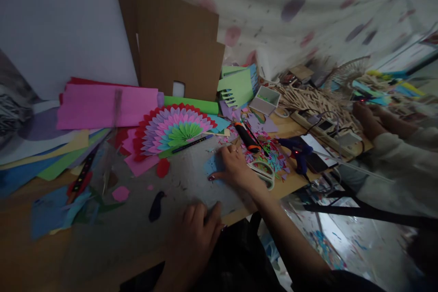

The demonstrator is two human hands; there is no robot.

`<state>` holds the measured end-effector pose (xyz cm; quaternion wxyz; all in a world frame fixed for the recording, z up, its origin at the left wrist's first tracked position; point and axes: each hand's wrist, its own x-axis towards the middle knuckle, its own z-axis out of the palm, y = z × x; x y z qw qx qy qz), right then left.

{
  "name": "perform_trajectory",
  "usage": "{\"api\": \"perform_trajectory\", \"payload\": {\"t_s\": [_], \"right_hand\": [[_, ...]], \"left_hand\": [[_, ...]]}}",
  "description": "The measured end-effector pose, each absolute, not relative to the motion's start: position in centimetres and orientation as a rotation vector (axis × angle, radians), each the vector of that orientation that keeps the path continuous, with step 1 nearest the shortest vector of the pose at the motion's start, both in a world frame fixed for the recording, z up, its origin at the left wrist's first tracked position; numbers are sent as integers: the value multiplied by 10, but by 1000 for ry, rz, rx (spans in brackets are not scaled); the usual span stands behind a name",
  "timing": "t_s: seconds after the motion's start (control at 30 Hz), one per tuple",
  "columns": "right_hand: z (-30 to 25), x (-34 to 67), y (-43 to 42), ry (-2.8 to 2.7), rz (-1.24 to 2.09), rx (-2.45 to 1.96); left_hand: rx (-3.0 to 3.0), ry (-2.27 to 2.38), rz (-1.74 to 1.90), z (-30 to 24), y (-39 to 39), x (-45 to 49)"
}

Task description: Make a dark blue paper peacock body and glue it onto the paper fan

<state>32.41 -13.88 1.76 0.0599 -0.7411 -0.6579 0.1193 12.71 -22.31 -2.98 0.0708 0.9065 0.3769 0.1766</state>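
Note:
My right hand (236, 166) rests palm down on the grey mat (137, 232), thumb stretched out and fingers apart. A small light-blue paper piece (211, 166) lies by its thumb. Near the mat's front edge, my left hand (196, 232) is slightly blurred, with its index finger and thumb apart and nothing visible in it. A dark blue bird-shaped cutout (157, 206) lies to its left. Beyond it are a red paper oval (163, 168) and a pink paper piece (121, 193). Beside my right wrist sit white-handled scissors (263, 173).
A layered paper fan (178, 130) and a dark pen (192, 143) lie behind the mat. Paper scraps (273, 155), an orange-black cutter (247, 137) and a blue glue gun (299, 150) are to the right. Cardboard (178, 41) leans behind. Another person's hands (372, 118) are at far right.

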Motion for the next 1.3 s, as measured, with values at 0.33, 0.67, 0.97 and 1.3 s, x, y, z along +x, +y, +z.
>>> {"api": "perform_trajectory", "payload": {"t_s": [0.33,0.67,0.97,1.3], "right_hand": [[10,315,-153,-1971,333,-2056],[4,336,-137,-2152,346,-1775],[26,356,-179,-1882,722,-1754],[27,347,-211,-1704,852,-1965]], "left_hand": [[2743,1087,554,-34,-221,125],[2765,1114,681,-40,-222,128],[2848,1047,626,-34,-217,123],[2905,967,605,-34,-216,114]]}}
